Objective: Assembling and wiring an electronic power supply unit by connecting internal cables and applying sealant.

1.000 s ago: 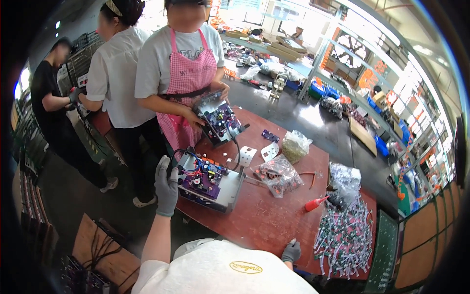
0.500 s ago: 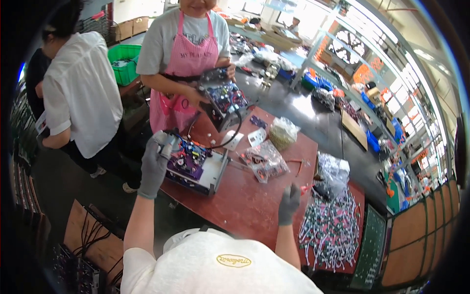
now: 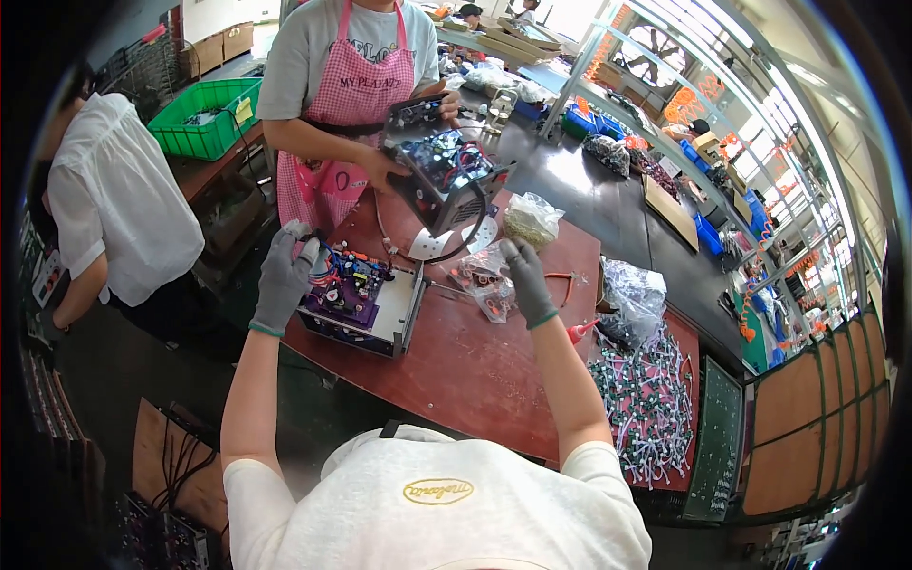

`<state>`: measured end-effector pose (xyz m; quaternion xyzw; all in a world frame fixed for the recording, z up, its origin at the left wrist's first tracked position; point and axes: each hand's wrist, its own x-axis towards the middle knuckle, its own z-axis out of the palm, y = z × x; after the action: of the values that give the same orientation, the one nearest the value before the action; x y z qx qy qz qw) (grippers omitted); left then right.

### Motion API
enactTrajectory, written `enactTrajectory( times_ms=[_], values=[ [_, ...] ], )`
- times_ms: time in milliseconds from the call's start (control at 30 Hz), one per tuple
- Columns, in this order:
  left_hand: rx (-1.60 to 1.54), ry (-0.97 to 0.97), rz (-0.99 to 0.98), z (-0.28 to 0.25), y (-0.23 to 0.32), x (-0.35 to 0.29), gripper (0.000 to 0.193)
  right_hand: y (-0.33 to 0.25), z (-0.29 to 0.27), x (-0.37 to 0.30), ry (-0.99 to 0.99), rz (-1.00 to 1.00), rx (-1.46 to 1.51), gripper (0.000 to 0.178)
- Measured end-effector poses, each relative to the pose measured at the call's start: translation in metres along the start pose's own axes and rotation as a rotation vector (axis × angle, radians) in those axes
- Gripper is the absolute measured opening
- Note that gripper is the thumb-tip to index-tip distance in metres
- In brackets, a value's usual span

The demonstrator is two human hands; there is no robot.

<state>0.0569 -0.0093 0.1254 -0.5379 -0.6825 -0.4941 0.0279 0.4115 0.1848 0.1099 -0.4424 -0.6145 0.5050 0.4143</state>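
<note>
A metal equipment case with a purple circuit board and colored wires lies open on the red-brown table. My left hand, in a grey glove, is at its left edge beside the wires. Its fingers are bent together; what they grip is hidden. My right hand, also gloved, is raised over the table next to a clear bag of small parts. Its fingers are drawn together, and anything in them is too small to make out. Across the table, a person in a pink apron holds a second open case, tilted.
A bag of small greenish pieces, orange-handled pliers and a red-tipped bottle lie to the right. Beyond are a clear plastic bag and a pile of white-wired parts. Another person stands left, near a green crate.
My right hand has moved forward and left, up beside the bag of parts. My left hand stays at the case's left edge. The co-worker's case is tilted more.
</note>
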Motion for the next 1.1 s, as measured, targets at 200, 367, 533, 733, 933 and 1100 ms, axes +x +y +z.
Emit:
enactTrajectory(
  times_ms=[200, 367, 533, 733, 933, 1100],
  values=[
    [0.076, -0.005, 0.07, 0.015, 0.013, 0.057, 0.04, -0.013, -0.027, 0.039, 0.052, 0.119, 0.552, 0.04],
    [-0.058, -0.016, 0.169, 0.092, 0.023, 0.123, 0.049, 0.078, -0.063, 0.093, -0.137, 0.28, 0.77, 0.048],
    [-0.105, -0.02, 0.283, 0.141, 0.036, 0.171, 0.054, 0.121, -0.015, 0.103, -0.531, 0.255, 1.314, 0.054],
    [-0.348, -0.111, 0.359, 0.192, 0.021, 0.179, 0.043, 0.094, 0.039, 0.066, -0.119, 0.326, 1.17, 0.052],
    [-0.279, -0.169, 0.387, 0.17, 0.036, 0.182, 0.045, 0.113, 0.047, 0.066, -0.137, 0.291, 1.235, 0.052],
    [-0.435, -0.099, 0.483, 0.138, 0.064, 0.175, 0.041, 0.108, 0.036, 0.061, -0.108, 0.269, 1.321, 0.051]
  ],
)
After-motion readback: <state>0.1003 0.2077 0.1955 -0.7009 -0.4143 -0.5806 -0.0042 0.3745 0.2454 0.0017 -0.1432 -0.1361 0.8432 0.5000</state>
